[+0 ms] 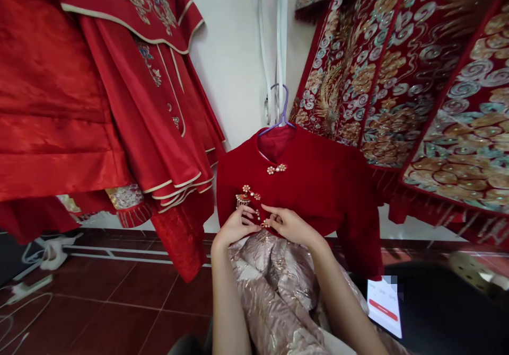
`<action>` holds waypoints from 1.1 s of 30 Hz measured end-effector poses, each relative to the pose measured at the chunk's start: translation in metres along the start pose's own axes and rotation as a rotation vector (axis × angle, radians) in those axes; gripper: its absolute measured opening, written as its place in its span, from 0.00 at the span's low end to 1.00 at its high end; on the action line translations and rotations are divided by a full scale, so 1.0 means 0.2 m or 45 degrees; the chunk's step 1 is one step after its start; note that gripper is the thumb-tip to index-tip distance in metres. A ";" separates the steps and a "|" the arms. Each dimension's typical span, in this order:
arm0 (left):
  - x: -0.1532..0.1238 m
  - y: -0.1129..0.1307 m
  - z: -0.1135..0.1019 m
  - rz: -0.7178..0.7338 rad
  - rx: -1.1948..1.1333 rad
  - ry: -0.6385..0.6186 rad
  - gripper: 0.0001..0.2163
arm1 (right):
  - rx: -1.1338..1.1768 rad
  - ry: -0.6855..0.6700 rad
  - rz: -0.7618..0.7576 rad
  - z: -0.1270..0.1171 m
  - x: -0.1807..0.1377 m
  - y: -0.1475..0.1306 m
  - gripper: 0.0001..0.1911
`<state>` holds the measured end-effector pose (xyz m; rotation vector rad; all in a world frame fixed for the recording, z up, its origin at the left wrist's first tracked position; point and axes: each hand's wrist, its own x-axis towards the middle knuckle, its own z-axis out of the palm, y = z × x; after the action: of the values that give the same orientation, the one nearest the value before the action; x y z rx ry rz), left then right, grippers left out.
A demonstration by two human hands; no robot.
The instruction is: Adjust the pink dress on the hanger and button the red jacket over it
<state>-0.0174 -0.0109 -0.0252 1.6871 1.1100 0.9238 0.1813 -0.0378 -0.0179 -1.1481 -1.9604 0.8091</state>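
Note:
A red velvet jacket (318, 191) hangs on a purple hanger (280, 114) in front of me. Pearl-and-gold knot buttons run down its front, one at the collar (276, 169) and one lower (250, 192). My left hand (235, 227) and my right hand (290, 223) meet at a third button (265, 222) on the jacket's lower front. The fingers of both hands are pinched together on that fastening. A pale pink shiny skirt (274, 286) hangs under the jacket, between my forearms.
Red embroidered garments (99, 106) hang at the left. Heavily embroidered red and gold robes (417, 79) hang at the right. A phone with a lit screen (384, 306) lies at the lower right. Cables and a power strip (32, 286) lie on the dark red tiled floor.

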 end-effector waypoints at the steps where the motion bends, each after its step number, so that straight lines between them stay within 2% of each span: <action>1: -0.01 0.00 -0.01 -0.029 -0.005 0.005 0.21 | 0.001 -0.007 0.005 -0.01 0.00 0.00 0.28; 4: -0.01 0.01 -0.01 -0.058 0.002 0.013 0.15 | 0.030 -0.036 0.028 -0.02 0.00 0.02 0.29; 9: 0.01 0.05 0.03 0.045 0.137 -0.008 0.10 | 0.073 -0.025 0.045 -0.03 0.01 0.06 0.29; 13: 0.03 0.08 0.07 0.095 0.320 0.120 0.05 | 0.117 -0.022 0.076 -0.03 0.00 0.05 0.29; 18: 0.05 0.09 0.10 0.205 0.343 0.202 0.05 | 0.144 -0.021 0.118 -0.05 -0.02 0.02 0.30; 21: 0.06 0.08 0.09 0.190 0.253 0.196 0.04 | 0.141 -0.033 0.138 -0.07 -0.02 0.00 0.29; 27: 0.03 0.08 0.01 0.005 -0.123 0.223 0.09 | 0.151 -0.048 0.127 -0.09 -0.03 0.00 0.30; 33: -0.01 0.10 -0.02 -0.039 -0.335 -0.023 0.14 | -0.021 0.113 0.040 0.00 0.04 0.05 0.26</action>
<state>-0.0163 -0.0156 -0.0059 1.4573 0.9546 0.9869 0.1827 -0.0274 -0.0240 -1.2065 -1.8833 0.7467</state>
